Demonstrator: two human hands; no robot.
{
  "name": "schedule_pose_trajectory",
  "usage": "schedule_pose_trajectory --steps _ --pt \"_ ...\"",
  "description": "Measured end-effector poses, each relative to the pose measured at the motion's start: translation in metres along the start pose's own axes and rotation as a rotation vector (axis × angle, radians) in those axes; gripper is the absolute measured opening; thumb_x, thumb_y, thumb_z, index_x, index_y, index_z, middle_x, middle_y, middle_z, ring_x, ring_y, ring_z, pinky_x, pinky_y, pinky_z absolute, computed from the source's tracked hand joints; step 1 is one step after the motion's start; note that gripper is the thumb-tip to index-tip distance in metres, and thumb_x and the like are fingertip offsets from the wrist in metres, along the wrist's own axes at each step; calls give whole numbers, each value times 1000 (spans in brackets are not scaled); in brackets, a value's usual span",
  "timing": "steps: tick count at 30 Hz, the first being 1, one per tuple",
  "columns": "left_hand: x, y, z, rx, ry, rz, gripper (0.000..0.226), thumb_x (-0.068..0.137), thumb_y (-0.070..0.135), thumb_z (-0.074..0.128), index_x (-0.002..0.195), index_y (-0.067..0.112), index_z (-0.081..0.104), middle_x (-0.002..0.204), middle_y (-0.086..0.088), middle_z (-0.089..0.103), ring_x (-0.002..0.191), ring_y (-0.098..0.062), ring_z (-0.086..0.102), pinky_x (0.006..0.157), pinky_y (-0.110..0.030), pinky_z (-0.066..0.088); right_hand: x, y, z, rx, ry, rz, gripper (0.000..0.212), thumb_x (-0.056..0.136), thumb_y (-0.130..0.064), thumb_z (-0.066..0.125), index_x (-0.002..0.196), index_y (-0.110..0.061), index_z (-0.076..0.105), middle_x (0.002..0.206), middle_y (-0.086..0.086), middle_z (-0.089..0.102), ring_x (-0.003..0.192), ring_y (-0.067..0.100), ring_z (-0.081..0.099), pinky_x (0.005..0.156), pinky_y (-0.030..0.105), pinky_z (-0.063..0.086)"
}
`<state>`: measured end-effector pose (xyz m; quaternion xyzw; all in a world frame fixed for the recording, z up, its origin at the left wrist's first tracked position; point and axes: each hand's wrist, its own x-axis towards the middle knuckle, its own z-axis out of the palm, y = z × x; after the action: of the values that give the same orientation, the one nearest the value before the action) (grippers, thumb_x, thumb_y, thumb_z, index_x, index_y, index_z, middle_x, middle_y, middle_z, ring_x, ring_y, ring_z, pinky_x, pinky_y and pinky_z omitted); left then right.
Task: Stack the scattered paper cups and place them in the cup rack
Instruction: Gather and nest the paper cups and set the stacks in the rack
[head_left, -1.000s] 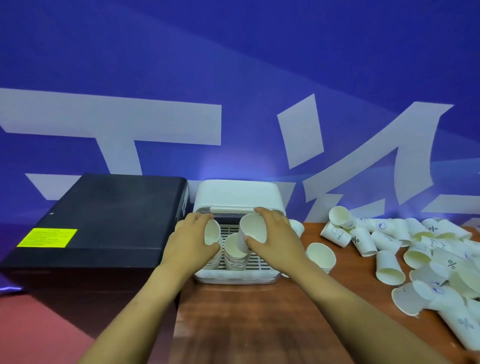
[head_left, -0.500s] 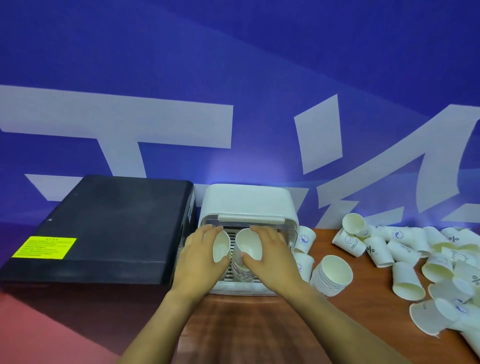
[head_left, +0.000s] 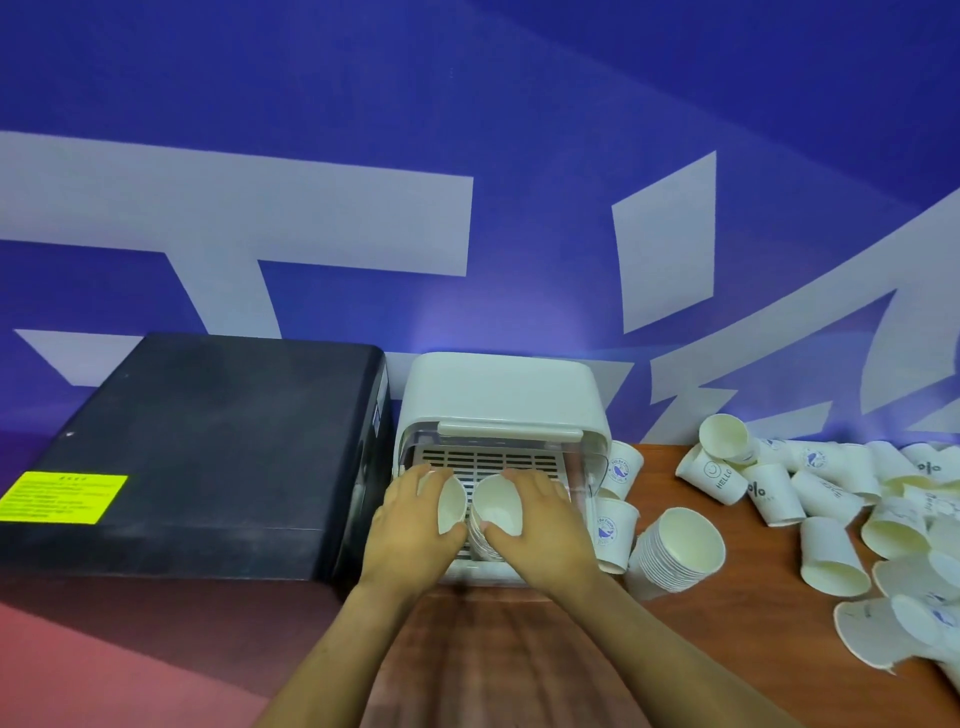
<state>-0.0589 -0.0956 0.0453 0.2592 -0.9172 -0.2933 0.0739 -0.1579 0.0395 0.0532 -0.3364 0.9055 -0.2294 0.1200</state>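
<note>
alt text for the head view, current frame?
Two hands each hold a cup stack inside a white cup rack: left hand, right hand. Loose paper cups litter the wooden table to the right; black box on the left.

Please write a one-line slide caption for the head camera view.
Both hands, left hand and right hand, hold paper cup stacks inside the white cup rack.

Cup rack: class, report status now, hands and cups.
Left hand and right hand each hold a cup stack inside the cup rack. Tall stack waits beside it. Loose cups remain scattered right.
</note>
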Motion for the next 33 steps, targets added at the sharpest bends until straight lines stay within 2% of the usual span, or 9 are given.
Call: schedule_pose_trajectory --steps 3,9,13,20,25,29,33 --pt "1 -5 8 -20 1 -15 57 83 30 59 137 26 41 143 10 34 134 -12 30 104 -30 37 1 5 7 -11 -55 37 66 82 -48 60 140 -29 34 141 -12 38 127 15 37 104 28 34" --pt "6 -10 14 -52 32 -32 53 81 31 61 131 29 43 137 13 38 127 -11 35 99 -29 40 10 6 12 28 -52 75 66 81 -46 63 139 -32 35 142 -16 38 127 13 39 100 26 36" --pt "5 -10 16 -74 49 -42 55 80 31 62 132 29 43 138 11 38 128 -13 36 99 -30 40 13 7 12 43 -69 91 69 81 -46 64 142 -34 33 150 -18 31 134 8 36 105 25 34" --pt "2 -9 12 33 -67 -103 65 87 39 55 145 34 26 159 5 11 147 -18 7 115 -44 21 2 13 5 -25 -156 25 85 77 -49 67 148 -36 22 159 -10 12 142 16 26 113 31 27" --pt "-19 -1 6 14 -23 -41 67 87 40 57 145 37 23 158 6 9 146 -18 2 117 -44 19 -16 21 -9 30 -127 -5 74 81 -42 64 146 -34 29 158 -6 19 144 14 21 115 34 27" --pt "-44 5 2 -52 50 8 65 86 35 60 144 33 30 154 4 20 143 -17 12 116 -41 22 -36 28 -24 40 -157 -5 60 87 -33 60 142 -27 38 150 -5 32 136 13 34 109 27 31" --pt "-67 11 1 -111 17 25 58 86 32 60 140 31 38 148 7 31 138 -15 22 114 -38 26 -56 28 -28 55 -152 -5 49 88 -34 60 134 -25 47 138 -3 44 125 13 44 102 27 39"
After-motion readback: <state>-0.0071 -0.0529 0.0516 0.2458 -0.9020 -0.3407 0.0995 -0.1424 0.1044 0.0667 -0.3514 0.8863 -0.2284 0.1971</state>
